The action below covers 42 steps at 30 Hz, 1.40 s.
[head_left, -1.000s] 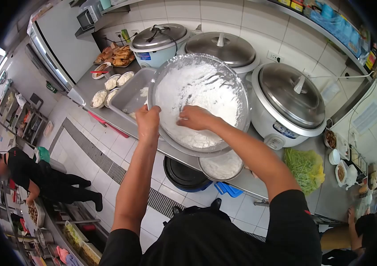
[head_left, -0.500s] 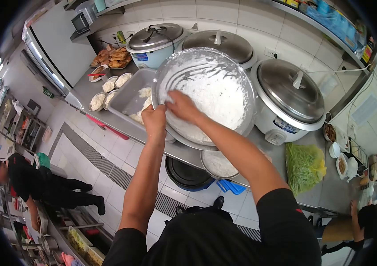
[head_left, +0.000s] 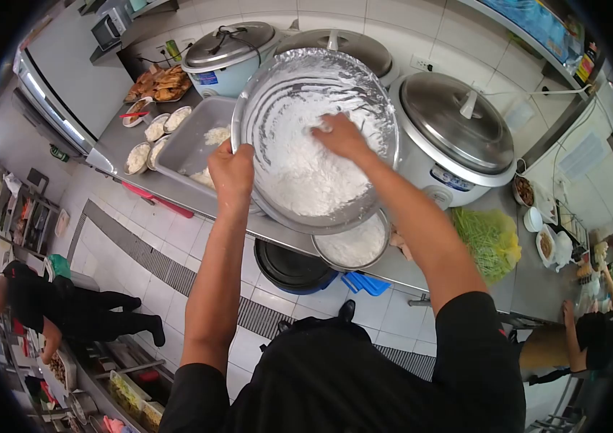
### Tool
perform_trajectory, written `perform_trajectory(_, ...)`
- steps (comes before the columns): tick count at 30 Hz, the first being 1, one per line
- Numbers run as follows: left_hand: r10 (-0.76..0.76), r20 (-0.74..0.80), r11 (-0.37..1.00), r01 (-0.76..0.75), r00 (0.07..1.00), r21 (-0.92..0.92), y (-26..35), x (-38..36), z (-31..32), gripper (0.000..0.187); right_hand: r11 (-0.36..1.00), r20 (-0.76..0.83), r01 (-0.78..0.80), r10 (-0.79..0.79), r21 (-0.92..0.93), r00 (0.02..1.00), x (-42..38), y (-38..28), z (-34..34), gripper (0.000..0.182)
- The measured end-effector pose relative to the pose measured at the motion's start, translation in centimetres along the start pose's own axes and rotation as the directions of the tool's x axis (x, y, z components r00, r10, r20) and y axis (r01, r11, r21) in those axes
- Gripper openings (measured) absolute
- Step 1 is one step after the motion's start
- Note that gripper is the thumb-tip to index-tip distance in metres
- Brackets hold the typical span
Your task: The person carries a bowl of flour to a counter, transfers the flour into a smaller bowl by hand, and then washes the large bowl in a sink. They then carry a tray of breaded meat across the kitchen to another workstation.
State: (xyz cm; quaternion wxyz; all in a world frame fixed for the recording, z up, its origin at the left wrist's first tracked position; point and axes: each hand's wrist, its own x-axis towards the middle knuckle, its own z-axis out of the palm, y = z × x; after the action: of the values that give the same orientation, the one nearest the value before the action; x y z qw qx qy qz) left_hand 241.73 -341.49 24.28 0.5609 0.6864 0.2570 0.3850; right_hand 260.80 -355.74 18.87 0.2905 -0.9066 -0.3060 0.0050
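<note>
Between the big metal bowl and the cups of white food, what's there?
A grey tub with pale food in it, left of the metal bowl in the head view.

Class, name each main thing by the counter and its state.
Large bowl: uncovered, white powder inside
Left hand: gripping the large bowl's rim
Right hand: inside the large bowl
Smaller bowl: holding white powder
Three rice cookers: lids on
Gray tray: uncovered, partly filled
Plastic bag: holding greens

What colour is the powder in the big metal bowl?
The powder is white, seen best in the head view.
</note>
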Motion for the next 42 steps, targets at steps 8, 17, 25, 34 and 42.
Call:
perform_trajectory(8,0.059,0.103,0.996,-0.065,0.993,0.063,1.0,-0.8,1.1,0.028,0.992,0.384,0.02,0.03,-0.125,0.923,-6.6,-2.2,3.5,0.059)
perform_trajectory(17,0.177,0.118,0.976,-0.189,0.977,0.105,1.2,-0.9,1.6,0.039,0.973,0.553,0.074,0.063,-0.221,0.831,-8.2,-0.8,2.8,0.05)
perform_trajectory(25,0.183,0.13,0.973,-0.198,0.975,0.116,0.9,-1.3,1.5,0.03,0.969,0.565,0.169,-0.039,-0.18,0.824,-9.8,2.2,2.2,0.047)
perform_trajectory(34,0.337,0.144,0.926,-0.355,0.93,0.127,1.7,-2.1,1.7,0.029,0.877,0.017,0.085,-0.088,-0.473,0.996,-2.9,4.8,-0.7,0.043)
perform_trajectory(42,0.319,0.133,0.932,-0.336,0.938,0.134,1.3,-1.9,2.0,0.029,0.954,0.43,0.013,0.123,-0.3,0.894,-7.6,1.0,3.2,0.054)
